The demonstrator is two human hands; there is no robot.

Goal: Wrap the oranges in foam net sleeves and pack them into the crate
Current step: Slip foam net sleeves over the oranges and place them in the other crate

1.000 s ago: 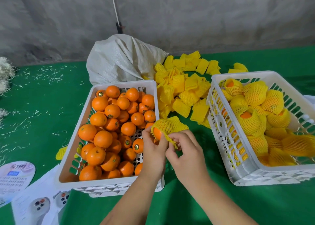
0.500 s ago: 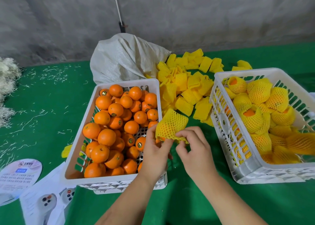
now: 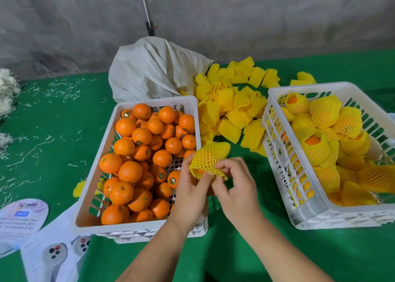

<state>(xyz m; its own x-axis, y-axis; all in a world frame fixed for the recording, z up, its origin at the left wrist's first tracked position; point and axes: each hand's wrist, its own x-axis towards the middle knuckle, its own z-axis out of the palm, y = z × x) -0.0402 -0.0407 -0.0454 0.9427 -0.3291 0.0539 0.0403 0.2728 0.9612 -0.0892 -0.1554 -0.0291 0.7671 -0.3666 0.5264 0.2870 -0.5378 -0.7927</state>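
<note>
yellow foam net sleeve [image 3: 210,160] around orange [image 3: 199,171], held between two crates. pinched at lower rim by left hand [image 3: 192,187] and right hand [image 3: 233,185]. judged soft, stretchy, light, tear-prone; best gripped at rim.

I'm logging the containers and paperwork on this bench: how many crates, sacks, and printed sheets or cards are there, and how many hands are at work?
Crates: 2, one with bare oranges, one with wrapped ones
Sacks: 1
Printed sheets or cards: 2, a round card and a sheet
Hands: 2, left and right
Total: 7
</note>
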